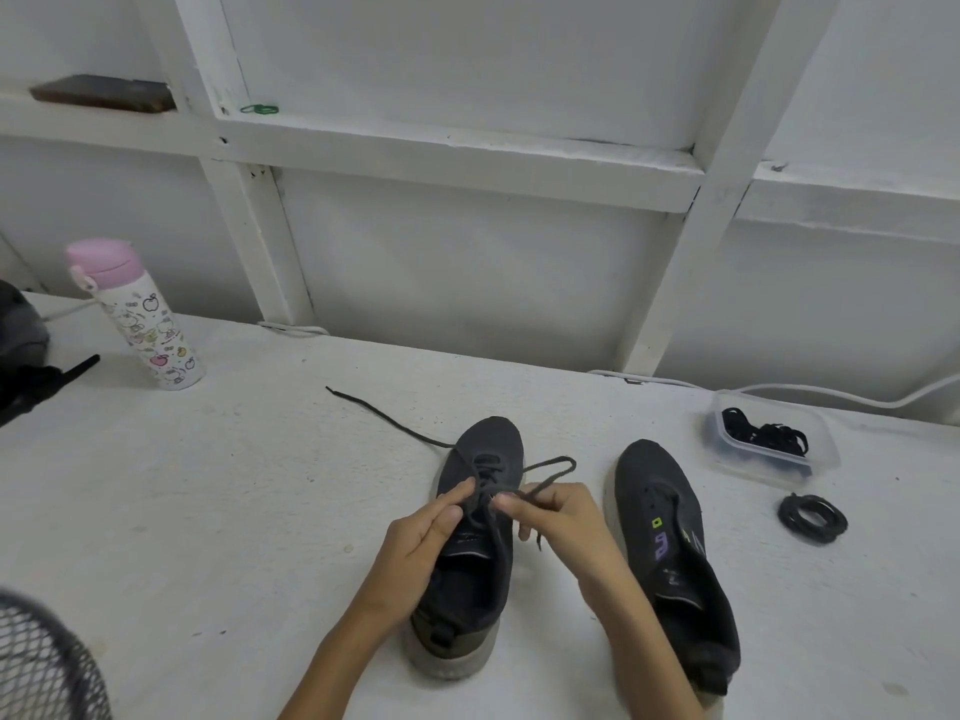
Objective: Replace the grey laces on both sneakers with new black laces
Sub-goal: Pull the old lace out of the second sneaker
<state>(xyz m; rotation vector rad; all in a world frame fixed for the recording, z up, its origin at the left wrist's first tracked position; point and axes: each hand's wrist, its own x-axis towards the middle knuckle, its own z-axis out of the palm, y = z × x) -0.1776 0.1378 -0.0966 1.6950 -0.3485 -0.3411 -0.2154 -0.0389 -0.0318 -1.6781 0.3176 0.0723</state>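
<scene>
Threaded through the front eyelets of the sneaker [478, 537] at lower centre: grey lace [395, 423], one end trailing up-left across the worktop [234, 485], a loop arching right. Pinched just above the tongue by both sets of fingers, thumb against forefinger, clamped on the strand. Left hand [421, 543] over the shoe's left side, right hand [561, 517] over its right, forearms reaching in from the bottom edge. Rightward: second sneaker [670, 553], coiled black lace [812, 518], clear tub [826, 454] holding more.

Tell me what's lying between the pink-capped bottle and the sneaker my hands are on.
Head view: a loose end of the lace trails from that sneaker toward the bottle, stopping short of it; otherwise bare table.
</scene>
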